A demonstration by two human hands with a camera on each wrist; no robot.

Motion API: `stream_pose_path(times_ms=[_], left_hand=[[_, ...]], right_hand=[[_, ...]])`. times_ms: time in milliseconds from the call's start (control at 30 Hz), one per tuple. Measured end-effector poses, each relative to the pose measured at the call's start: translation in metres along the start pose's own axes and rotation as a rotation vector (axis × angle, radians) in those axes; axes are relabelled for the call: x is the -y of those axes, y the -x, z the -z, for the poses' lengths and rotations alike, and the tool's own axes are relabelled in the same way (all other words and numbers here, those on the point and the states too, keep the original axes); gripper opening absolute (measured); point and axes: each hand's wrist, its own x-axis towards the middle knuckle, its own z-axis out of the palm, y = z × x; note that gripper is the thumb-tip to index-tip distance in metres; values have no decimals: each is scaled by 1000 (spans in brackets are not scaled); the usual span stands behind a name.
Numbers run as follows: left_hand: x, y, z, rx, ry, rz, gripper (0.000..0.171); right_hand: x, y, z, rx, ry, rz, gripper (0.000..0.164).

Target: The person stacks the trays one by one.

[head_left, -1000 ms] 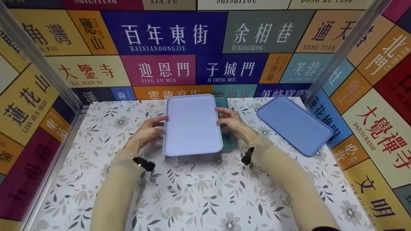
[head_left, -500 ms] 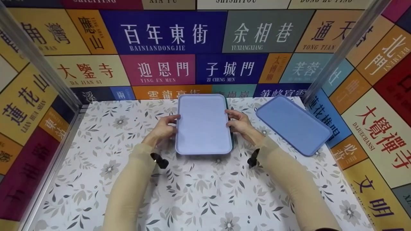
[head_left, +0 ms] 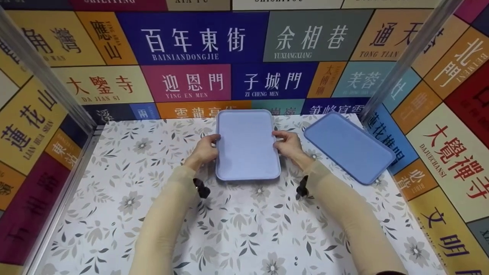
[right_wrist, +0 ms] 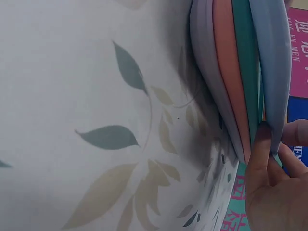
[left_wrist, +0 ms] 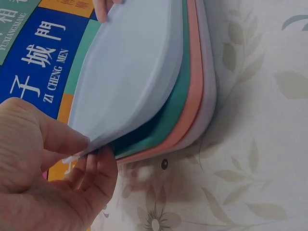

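Note:
A light blue tray [head_left: 247,145] lies over a stack of trays at the back middle of the table. My left hand [head_left: 205,149] pinches its left edge, thumb on top and fingers underneath. On the opposite edge my right hand [head_left: 288,144] grips it the same way. In the left wrist view, a green tray [left_wrist: 166,118], an orange tray [left_wrist: 192,101] and a pale lilac tray [left_wrist: 208,91] sit beneath, with a gap under the light blue one on the left hand's side. From the right wrist view the same layers show, the green tray [right_wrist: 246,62] being uppermost of them.
A darker blue tray [head_left: 349,149] lies slanted at the back right of the table. The tabletop [head_left: 237,229] has a leaf and flower print. Panels with large characters [head_left: 198,38] stand behind and at both sides.
The light blue tray has moved right in both hands, from partly beside the green tray to right over it. The green tray is now covered in the head view.

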Motion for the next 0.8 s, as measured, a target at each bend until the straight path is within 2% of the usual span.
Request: stream_pose_path(times_ms=[233, 267, 300, 367, 467, 500, 533, 667, 800], left_hand=[[-3, -7, -2, -26, -58, 47, 77], [11, -20, -4, -29, -48, 32, 76], [17, -27, -6, -47, -54, 32, 76], [23, -33, -7, -50, -47, 43, 76], [43, -52, -12, -67, -51, 28, 77], [38, -48, -12, -74, -65, 44, 78], [41, -52, -13, -67, -64, 47, 79], [70, -79, -20, -78, -82, 55, 80], [81, -89, -20, -69, -89, 52, 79]], right_hand=[[5, -3, -1, -16, 141, 62, 55], [5, -3, -1, -21, 152, 66, 55], [4, -3, -1, -24, 166, 70, 55], [1, -3, -2, -34, 201, 82, 53], [-2, -3, -4, -55, 248, 103, 49], [-3, -3, -4, -60, 258, 112, 47], [-4, -3, -5, -65, 263, 120, 46], [-6, -3, -4, -62, 249, 124, 42], [-7, 0, -3, -37, 229, 102, 40]])
